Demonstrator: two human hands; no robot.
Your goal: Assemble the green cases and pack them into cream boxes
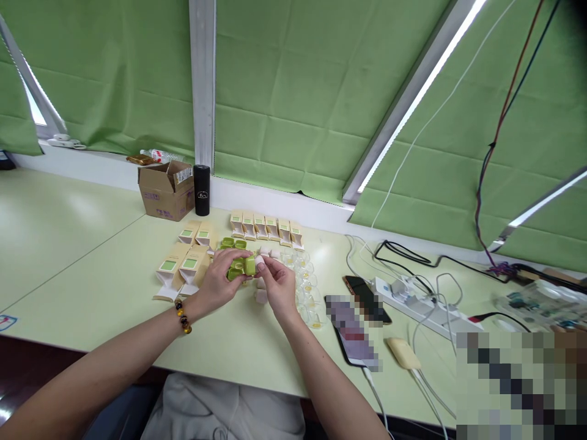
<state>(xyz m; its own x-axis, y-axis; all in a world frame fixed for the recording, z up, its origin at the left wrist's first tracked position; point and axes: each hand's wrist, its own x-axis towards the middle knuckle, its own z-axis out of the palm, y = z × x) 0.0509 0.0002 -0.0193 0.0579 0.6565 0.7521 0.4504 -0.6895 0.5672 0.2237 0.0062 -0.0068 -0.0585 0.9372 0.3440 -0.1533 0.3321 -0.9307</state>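
Green blinds [321,73] back the surface [220,342]; left fingers [235,255] close around a green case [249,265], right fingers [267,274] pinch a white piece [259,261] between them, apparently mid-fitting, next needing careful alignment.

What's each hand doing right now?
Left hand: closed, holding a green cup.
Right hand: closed, pinching a white piece.

No text is coming out legibly; white print [202,194] is showing on the black tumbler [202,190], purple print [153,196] on the cardboard box [166,192], far left.
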